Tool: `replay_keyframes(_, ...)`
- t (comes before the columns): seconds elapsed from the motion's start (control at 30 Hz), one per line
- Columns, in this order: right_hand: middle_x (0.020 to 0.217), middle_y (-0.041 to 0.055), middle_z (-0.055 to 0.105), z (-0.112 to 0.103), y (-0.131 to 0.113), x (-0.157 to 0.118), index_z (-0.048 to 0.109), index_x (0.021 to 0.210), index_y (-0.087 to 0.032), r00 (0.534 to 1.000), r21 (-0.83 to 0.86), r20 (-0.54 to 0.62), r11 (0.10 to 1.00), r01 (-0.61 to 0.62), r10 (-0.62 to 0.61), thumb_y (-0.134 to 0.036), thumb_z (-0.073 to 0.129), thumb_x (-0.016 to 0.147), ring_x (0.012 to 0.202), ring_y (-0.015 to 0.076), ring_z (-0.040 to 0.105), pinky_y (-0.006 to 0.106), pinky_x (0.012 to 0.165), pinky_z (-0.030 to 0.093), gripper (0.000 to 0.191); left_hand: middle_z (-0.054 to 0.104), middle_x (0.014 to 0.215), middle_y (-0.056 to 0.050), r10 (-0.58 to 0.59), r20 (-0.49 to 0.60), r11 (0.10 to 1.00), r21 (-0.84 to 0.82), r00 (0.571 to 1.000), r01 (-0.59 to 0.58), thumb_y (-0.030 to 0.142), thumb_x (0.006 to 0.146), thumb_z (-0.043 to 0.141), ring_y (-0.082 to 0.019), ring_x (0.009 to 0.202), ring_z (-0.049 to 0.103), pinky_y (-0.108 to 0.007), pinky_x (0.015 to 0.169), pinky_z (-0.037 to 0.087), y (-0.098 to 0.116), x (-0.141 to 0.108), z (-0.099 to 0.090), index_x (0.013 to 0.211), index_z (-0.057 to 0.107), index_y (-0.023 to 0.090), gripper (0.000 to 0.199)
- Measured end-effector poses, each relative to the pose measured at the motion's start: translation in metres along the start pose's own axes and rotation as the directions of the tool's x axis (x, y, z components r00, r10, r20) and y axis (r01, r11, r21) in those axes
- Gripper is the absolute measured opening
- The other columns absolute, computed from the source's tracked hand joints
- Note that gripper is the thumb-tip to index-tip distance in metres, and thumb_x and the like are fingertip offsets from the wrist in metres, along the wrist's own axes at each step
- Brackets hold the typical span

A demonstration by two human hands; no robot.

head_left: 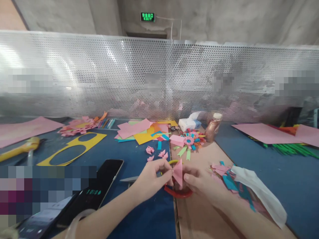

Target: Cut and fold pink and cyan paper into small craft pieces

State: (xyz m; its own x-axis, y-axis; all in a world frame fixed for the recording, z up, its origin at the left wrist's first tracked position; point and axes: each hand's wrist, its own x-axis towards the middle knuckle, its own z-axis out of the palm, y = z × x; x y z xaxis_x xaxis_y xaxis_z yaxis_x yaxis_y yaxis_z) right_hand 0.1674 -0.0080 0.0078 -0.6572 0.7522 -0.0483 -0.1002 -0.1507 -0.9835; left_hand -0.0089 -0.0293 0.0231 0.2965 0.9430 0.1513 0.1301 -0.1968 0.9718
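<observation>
A folded pink paper piece point(178, 172) is held upright between my two hands. My left hand point(158, 174) pinches its left side between thumb and fingers. On the right side, my right hand point(195, 179) has its thumb and curled fingers at the paper's edge. A red ring-shaped thing point(179, 194), partly hidden by my hands, lies just beneath, with a yellow curved part point(175, 162) behind the paper. Several small folded pink pieces point(150, 150) lie beyond my left hand. Farther back is a paper flower point(188, 141) with pink, blue and green strips.
A black phone point(99, 186) lies left, beside a yellow cut-out sheet point(72, 149). Paper sheets point(136, 128), a tissue box point(189, 124) and a bottle point(213, 127) stand or lie at the back. Paper scraps point(230, 182) and a white tissue point(261, 192) lie right.
</observation>
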Motion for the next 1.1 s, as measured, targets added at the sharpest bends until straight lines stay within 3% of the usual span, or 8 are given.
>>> replay_keyframes(0.13,0.069,-0.0009,0.056,0.005,-0.005,-0.002,0.058,0.075,-0.014,0.998,-0.085,-0.048,0.996,-0.032,0.028,-0.027,0.065,0.067,0.064,0.0086,0.048,0.021,0.061,0.035,0.017,0.060,0.057,-0.001,0.030,0.034,0.991,0.133,0.999,-0.034,0.019,0.075,0.046,-0.012,0.054,0.057,-0.021,0.055,0.042,0.007,-0.004,0.004,0.063,0.051,0.015,0.014)
replay_keyframes(0.33,0.057,-0.0024,0.056,0.008,-0.010,-0.004,0.054,0.062,-0.014,0.983,-0.079,-0.170,0.993,-0.088,0.074,-0.029,0.069,0.062,0.059,0.0095,0.051,0.022,0.063,0.038,0.021,0.062,0.056,-0.002,0.061,0.063,0.971,0.228,0.996,-0.073,0.020,0.076,0.046,-0.011,0.054,0.057,-0.021,0.057,0.043,0.005,-0.008,0.006,0.063,0.052,0.016,0.015)
replay_keyframes(0.77,0.057,0.0004,0.059,0.008,-0.011,-0.004,0.056,0.061,-0.011,0.936,0.001,-0.349,0.998,-0.057,0.054,-0.030,0.071,0.058,0.051,0.0083,0.051,0.019,0.049,0.035,0.025,0.061,0.054,-0.001,0.042,0.077,0.985,0.162,0.996,-0.054,0.017,0.074,0.045,-0.011,0.052,0.056,-0.021,0.055,0.042,0.003,-0.007,0.008,0.062,0.050,0.016,0.013)
replay_keyframes(1.1,0.056,0.0025,0.059,0.015,-0.018,-0.004,0.061,0.057,-0.010,0.919,-0.026,-0.391,0.998,-0.056,0.042,-0.033,0.068,0.061,0.051,0.0088,0.050,0.019,0.050,0.035,0.024,0.060,0.052,0.000,0.054,0.069,0.984,0.165,0.996,-0.065,0.016,0.074,0.045,-0.010,0.050,0.055,-0.020,0.054,0.042,0.000,-0.007,0.009,0.063,0.051,0.015,0.012)
